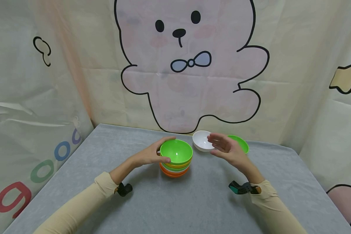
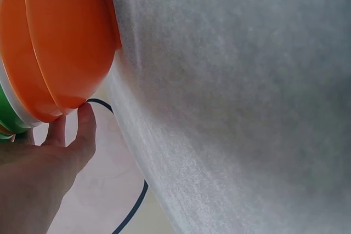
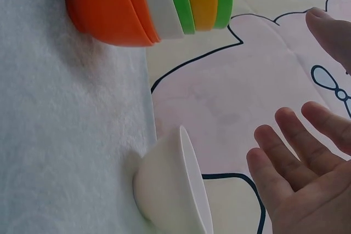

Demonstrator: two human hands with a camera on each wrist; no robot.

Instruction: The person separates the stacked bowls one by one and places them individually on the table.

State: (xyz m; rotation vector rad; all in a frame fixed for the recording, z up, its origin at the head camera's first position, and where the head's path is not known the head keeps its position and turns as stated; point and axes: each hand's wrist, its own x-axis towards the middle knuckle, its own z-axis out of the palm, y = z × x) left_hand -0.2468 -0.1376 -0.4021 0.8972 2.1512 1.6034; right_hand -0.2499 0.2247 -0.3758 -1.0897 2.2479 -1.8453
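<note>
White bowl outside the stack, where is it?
In the head view, the white bowl is near the far edge of the table, right of the bowl stack and partly behind the right hand.

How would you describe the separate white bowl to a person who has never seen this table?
On the grey table, look toward the edge farthest from the person. There, between the stack of bowls and a lone green bowl, partly behind the right hand, a white bowl stands upright. It is the only white bowl outside the stack.
</note>
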